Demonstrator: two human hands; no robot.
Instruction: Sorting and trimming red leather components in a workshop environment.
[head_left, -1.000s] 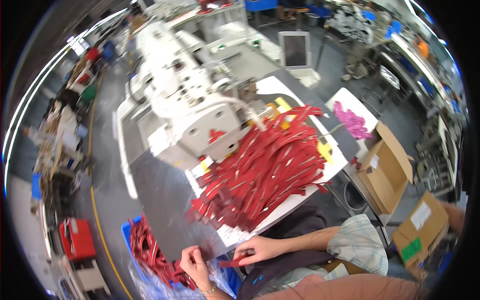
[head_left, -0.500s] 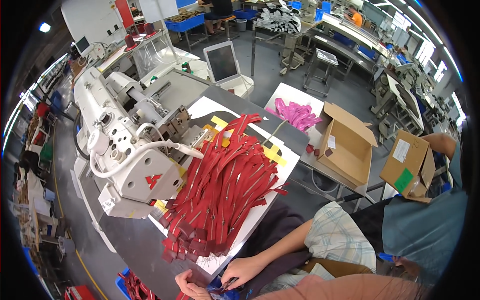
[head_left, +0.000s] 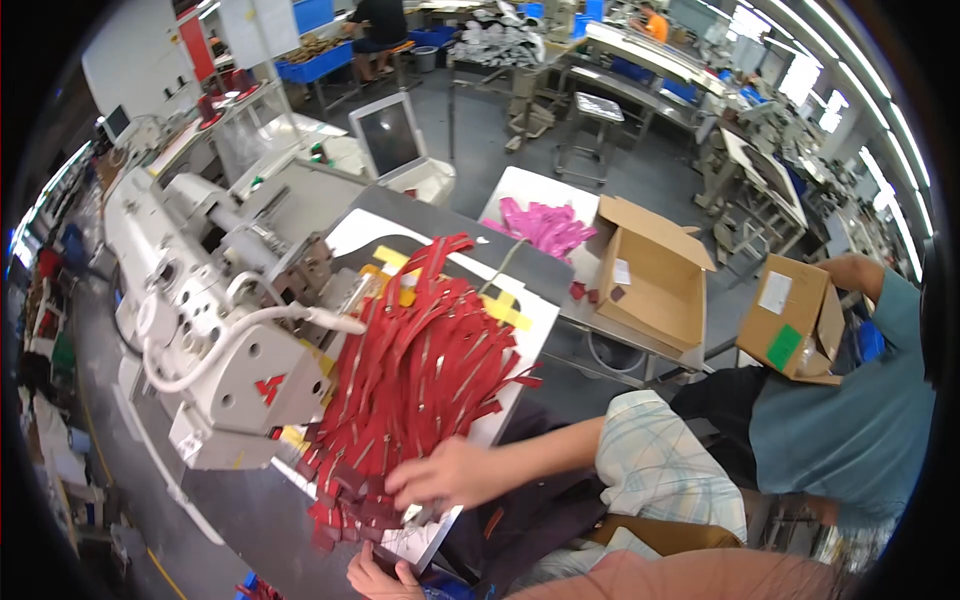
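The heap of red zippers (head_left: 420, 365) lies ahead of me on the white board (head_left: 535, 335), beside the sewing machine's head (head_left: 270, 380), most strips running lengthwise away from me and slightly rightward. My right hand (head_left: 450, 476) is the nearer, over the heap's near end, fingers bent and blurred; I can't tell whether they grasp anything. My left hand (head_left: 384, 578) sits lower, by the board's near corner, fingers curled, its grasp unclear.
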